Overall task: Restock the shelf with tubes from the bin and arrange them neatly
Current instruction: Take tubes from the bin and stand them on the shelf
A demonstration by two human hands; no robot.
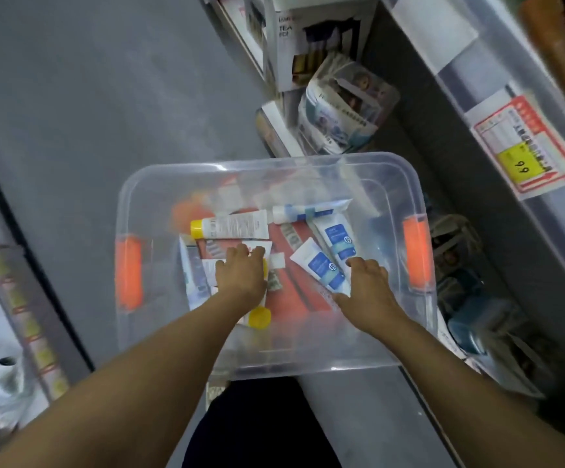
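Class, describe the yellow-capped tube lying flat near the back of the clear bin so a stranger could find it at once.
Start at the clear bin with orange handles on the floor. Look beyond the left hand, toward the bin's far side: the tube lies crosswise there, cap pointing left. It alone combines a yellow cap with a white, text-covered body fully in view; its right-hand neighbours carry blue labels.

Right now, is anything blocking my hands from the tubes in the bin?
Nothing visible does. The clear bin has no lid on, and both hands are already inside: the left hand grips a yellow-capped tube, the right hand rests on a blue-and-white tube.
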